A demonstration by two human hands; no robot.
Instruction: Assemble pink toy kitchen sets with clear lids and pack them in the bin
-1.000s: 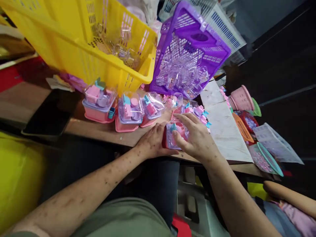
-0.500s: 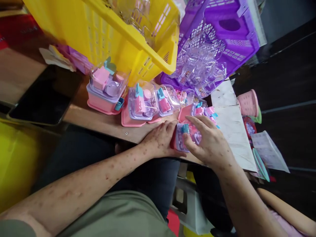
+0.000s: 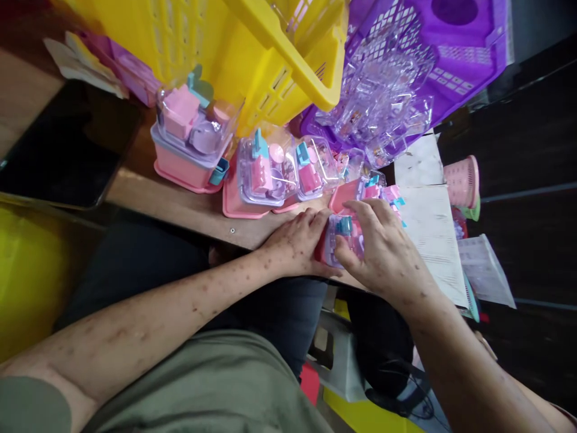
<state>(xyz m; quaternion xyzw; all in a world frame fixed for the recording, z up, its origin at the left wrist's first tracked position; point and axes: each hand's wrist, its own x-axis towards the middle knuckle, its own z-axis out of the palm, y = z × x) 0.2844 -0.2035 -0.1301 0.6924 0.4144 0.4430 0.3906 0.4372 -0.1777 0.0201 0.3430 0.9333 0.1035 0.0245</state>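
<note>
A small toy box (image 3: 334, 239) with a pink base, a lilac tray and small pink and blue pieces stands tilted in view at the bench's front edge. My left hand (image 3: 300, 243) is wrapped round its left side, thumb along the near side. Over its top my right hand (image 3: 387, 252) curves, thumb and fingers gripping the right part; the palm hides some of the box. Just behind lies another pink and lilac toy box (image 3: 347, 195). To the left stand further toy boxes (image 3: 193, 141) under clear domed covers, among them a middle one (image 3: 255, 180).
A yellow basket (image 3: 288, 54) and a purple basket (image 3: 469, 66) holding several clear covers (image 3: 383, 90) stand behind. White cardboard (image 3: 428, 228) lies right, a dark tablet-like slab (image 3: 67, 144) left. Beyond the bench are a pink basket (image 3: 460, 180) and part of another person's arm (image 3: 536, 397).
The view has shifted, so the baskets and boxes sit higher and slightly changed in frame. Both my hands stay on the same toy box, with little change in grip.
</note>
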